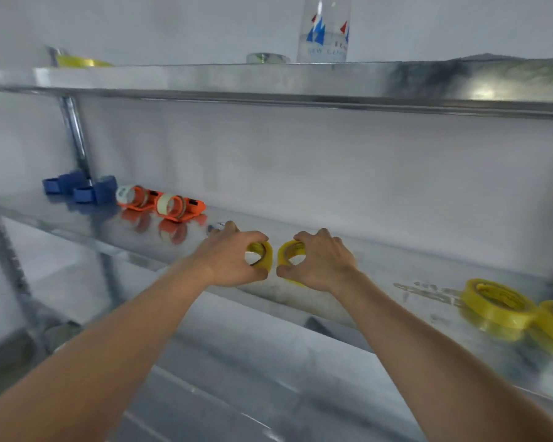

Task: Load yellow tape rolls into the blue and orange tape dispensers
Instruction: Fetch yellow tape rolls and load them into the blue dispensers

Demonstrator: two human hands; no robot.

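My left hand (233,258) grips one yellow tape roll (264,255) and my right hand (321,261) grips a second yellow roll (286,254), both held upright and side by side over the middle of the metal shelf (348,309). Two orange dispensers (160,202) lie further left on the shelf, each with a pale roll in it. Beyond them, at the far left, sit blue dispensers (80,188). More yellow rolls (498,303) lie flat at the shelf's right end.
An upper metal shelf (268,81) carries a clear bottle (324,27) with blue and red print, a small tape roll and a yellow item at the left. A chrome post (75,138) stands behind the blue dispensers. Another shelf lies below.
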